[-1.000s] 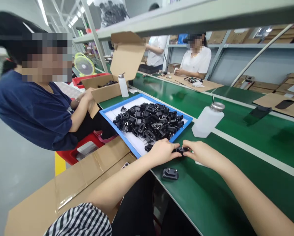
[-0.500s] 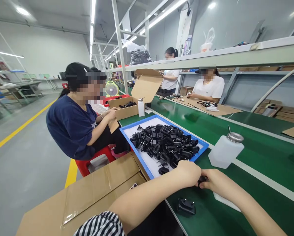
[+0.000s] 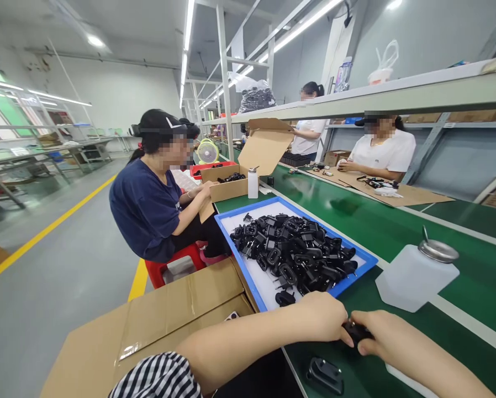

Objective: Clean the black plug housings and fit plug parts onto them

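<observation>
Between my two hands, over the front of the green table, is a black plug adapter [image 3: 357, 333], partly covered by fingers. My left hand [image 3: 323, 316] is closed on its left side. From the right, my right hand [image 3: 383, 331] pinches the other side with thumb and fingers. Another black plug adapter [image 3: 326, 376] lies on the table below my hands, pins up. Just beyond my left hand, a blue-rimmed tray [image 3: 254, 288] holds a heap of black plug adapters [image 3: 291, 249]. Part of a white object [image 3: 407, 380] shows beneath my right forearm.
A white dispenser bottle [image 3: 416, 279] with a metal top stands right of the tray, and a smaller white bottle [image 3: 253, 183] behind it. Cardboard boxes [image 3: 169, 304] sit at the left. A co-worker in dark blue [image 3: 144, 204] sits there; others work across the green table [image 3: 339, 196].
The view has swung left, so everything sits further right in the picture. More of the black plug adapter shows between my hands, which still hold it.
</observation>
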The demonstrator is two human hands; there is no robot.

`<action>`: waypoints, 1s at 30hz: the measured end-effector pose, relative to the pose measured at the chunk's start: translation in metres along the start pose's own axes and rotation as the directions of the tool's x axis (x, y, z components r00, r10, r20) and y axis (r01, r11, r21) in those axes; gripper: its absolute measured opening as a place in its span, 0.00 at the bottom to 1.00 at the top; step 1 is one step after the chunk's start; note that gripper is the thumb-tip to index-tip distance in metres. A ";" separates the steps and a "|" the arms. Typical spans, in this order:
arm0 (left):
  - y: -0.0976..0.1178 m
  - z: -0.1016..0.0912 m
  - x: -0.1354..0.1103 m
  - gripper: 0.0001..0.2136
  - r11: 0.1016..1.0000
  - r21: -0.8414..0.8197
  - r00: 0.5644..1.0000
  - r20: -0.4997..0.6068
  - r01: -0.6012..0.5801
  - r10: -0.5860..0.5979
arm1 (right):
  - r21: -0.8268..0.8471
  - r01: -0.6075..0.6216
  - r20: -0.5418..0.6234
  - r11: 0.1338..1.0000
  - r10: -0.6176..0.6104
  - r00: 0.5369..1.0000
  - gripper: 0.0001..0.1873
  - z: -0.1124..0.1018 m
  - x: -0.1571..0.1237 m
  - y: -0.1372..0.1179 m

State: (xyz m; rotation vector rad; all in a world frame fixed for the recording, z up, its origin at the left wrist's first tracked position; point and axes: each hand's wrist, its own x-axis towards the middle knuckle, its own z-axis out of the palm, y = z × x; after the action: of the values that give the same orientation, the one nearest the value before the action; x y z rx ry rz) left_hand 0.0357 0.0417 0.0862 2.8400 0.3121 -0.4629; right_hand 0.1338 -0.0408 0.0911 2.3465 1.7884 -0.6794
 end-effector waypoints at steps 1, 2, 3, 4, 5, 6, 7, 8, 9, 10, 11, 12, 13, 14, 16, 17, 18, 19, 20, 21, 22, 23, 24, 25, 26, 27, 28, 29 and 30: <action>0.002 -0.002 0.001 0.17 1.000 0.007 1.000 0.021 0.016 -0.016 | 0.009 0.001 -0.017 1.000 -0.001 1.000 0.09 0.002 0.000 0.001; 0.005 -0.004 0.002 0.17 1.000 0.014 0.998 0.050 0.024 -0.024 | 0.031 0.011 -0.026 0.999 -0.011 1.000 0.09 0.004 0.000 0.003; 0.008 -0.006 0.004 0.17 0.999 0.023 0.996 0.081 0.030 -0.031 | 0.065 0.030 -0.024 0.997 -0.028 0.999 0.10 0.006 0.001 0.006; 0.011 -0.008 0.006 0.16 0.999 0.034 0.993 0.108 0.038 -0.041 | 0.104 0.053 -0.017 0.993 -0.051 0.999 0.11 0.008 0.002 0.009; 0.013 -0.011 0.009 0.15 0.998 0.047 0.990 0.130 0.046 -0.052 | 0.143 0.075 -0.016 0.987 -0.074 0.997 0.12 0.010 0.003 0.012; 0.015 -0.013 0.010 0.15 0.997 0.057 0.988 0.142 0.047 -0.055 | 0.178 0.094 -0.018 0.980 -0.092 0.996 0.12 0.011 0.005 0.014; 0.016 -0.015 0.012 0.14 0.997 0.066 0.988 0.144 0.040 -0.050 | 0.207 0.107 -0.017 0.973 -0.106 0.994 0.13 0.011 0.007 0.017; 0.016 -0.016 0.013 0.13 0.997 0.071 0.989 0.141 0.030 -0.039 | 0.228 0.113 -0.013 0.967 -0.113 0.994 0.13 0.012 0.009 0.019; 0.016 -0.016 0.013 0.13 0.997 0.073 0.990 0.138 0.018 -0.028 | 0.239 0.111 -0.008 0.965 -0.113 0.994 0.13 0.011 0.010 0.020; 0.015 -0.016 0.012 0.12 0.997 0.074 0.991 0.135 0.007 -0.017 | 0.243 0.110 0.001 0.964 -0.114 0.993 0.13 0.011 0.011 0.021; 0.015 -0.016 0.011 0.12 0.997 0.073 0.992 0.124 0.004 -0.013 | 0.240 0.112 0.009 0.964 -0.117 0.993 0.13 0.010 0.012 0.022; 0.014 -0.015 0.010 0.10 0.997 0.070 0.994 0.108 0.010 -0.018 | 0.234 0.116 0.011 0.965 -0.122 0.992 0.13 0.010 0.012 0.022; 0.014 -0.013 0.008 0.08 0.998 0.066 0.996 0.089 0.021 -0.027 | 0.224 0.125 0.000 0.966 -0.129 0.992 0.12 0.009 0.012 0.022; 0.013 -0.011 0.006 0.07 0.998 0.060 0.997 0.067 0.031 -0.035 | 0.213 0.138 -0.018 0.967 -0.137 0.990 0.11 0.009 0.010 0.022; 0.014 -0.005 0.002 0.06 0.998 0.045 0.999 0.023 0.047 -0.048 | 0.196 0.163 -0.066 0.967 -0.153 0.986 0.09 0.010 0.006 0.021; 0.014 -0.002 0.000 0.06 0.998 0.038 0.999 0.003 0.051 -0.051 | 0.192 0.182 -0.097 0.964 -0.166 0.981 0.09 0.011 0.003 0.020; 0.015 0.001 -0.003 0.08 0.998 0.033 0.998 -0.022 0.054 -0.053 | 0.186 0.202 -0.130 0.961 -0.180 0.975 0.10 0.012 0.001 0.019; 0.014 0.005 -0.007 0.10 0.998 0.026 0.997 -0.058 0.056 -0.054 | 0.181 0.210 -0.161 0.961 -0.181 0.970 0.10 0.015 -0.001 0.018; 0.013 0.008 -0.011 0.12 0.998 0.016 0.994 -0.098 0.055 -0.054 | 0.179 0.204 -0.182 0.963 -0.171 0.968 0.09 0.017 -0.003 0.017; 0.010 0.010 -0.015 0.14 0.999 0.003 0.990 -0.136 0.048 -0.047 | 0.180 0.189 -0.196 0.965 -0.153 0.969 0.07 0.020 -0.005 0.016; 0.006 0.012 -0.019 0.15 0.999 -0.012 0.985 -0.167 0.034 -0.036 | 0.200 0.165 -0.196 0.966 -0.125 0.973 0.06 0.024 -0.006 0.014; 0.000 0.014 -0.024 0.15 0.999 -0.034 0.982 -0.189 0.017 -0.023 | 0.228 0.148 -0.193 0.962 -0.104 0.976 0.06 0.027 -0.007 0.011; -0.007 0.016 -0.030 0.14 0.998 -0.060 0.978 -0.208 -0.005 -0.008 | 0.263 0.134 -0.188 0.956 -0.086 0.978 0.07 0.030 -0.009 0.009; -0.015 0.018 -0.037 0.15 0.995 -0.095 0.971 -0.238 -0.031 0.008 | 0.293 0.129 -0.183 0.947 -0.076 0.980 0.08 0.032 -0.011 0.005; -0.023 0.020 -0.044 0.18 0.986 -0.149 0.962 -0.270 -0.079 0.036 | 0.312 0.131 -0.185 0.941 -0.075 0.980 0.09 0.035 -0.013 0.002; -0.029 0.024 -0.051 0.21 0.973 -0.188 0.959 -0.272 -0.136 0.082 | 0.323 0.139 -0.192 0.936 -0.079 0.978 0.10 0.037 -0.015 -0.001; -0.035 0.028 -0.058 0.25 0.958 -0.218 0.956 -0.264 -0.185 0.125 | 0.329 0.152 -0.200 0.932 -0.089 0.976 0.11 0.039 -0.017 -0.004; -0.038 0.033 -0.065 0.30 0.946 -0.237 0.957 -0.242 -0.219 0.161 | 0.337 0.176 -0.211 0.925 -0.108 0.971 0.12 0.041 -0.020 -0.006; -0.040 0.039 -0.070 0.34 0.942 -0.243 0.961 -0.211 -0.230 0.180 | 0.351 0.203 -0.222 0.914 -0.129 0.966 0.13 0.042 -0.022 -0.007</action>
State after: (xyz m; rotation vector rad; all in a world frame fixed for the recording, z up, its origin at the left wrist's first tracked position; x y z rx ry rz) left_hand -0.0496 0.0575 0.0658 2.6157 0.0973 -0.1019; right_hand 0.1114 -0.0733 0.0637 2.5942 2.1284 -0.9129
